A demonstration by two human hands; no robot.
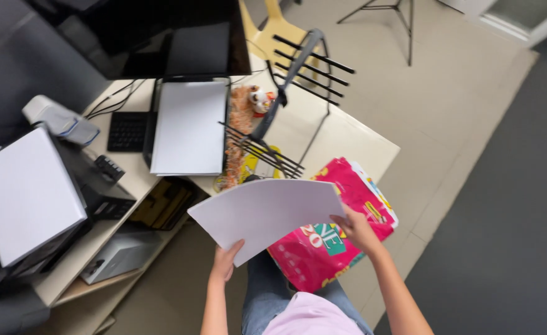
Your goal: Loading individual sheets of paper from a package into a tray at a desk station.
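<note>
I hold a stack of white paper sheets level in front of me with both hands. My left hand grips its near left corner. My right hand grips its right edge. Under the sheets, on my lap and against the desk corner, lies a bright pink plastic package with green and yellow print. More white paper lies flat on the desk, in front of a dark monitor.
A black wire rack stands on the desk beside a furry orange toy. A black keyboard and a printer with a white lid are at left. A yellow chair stands behind the desk.
</note>
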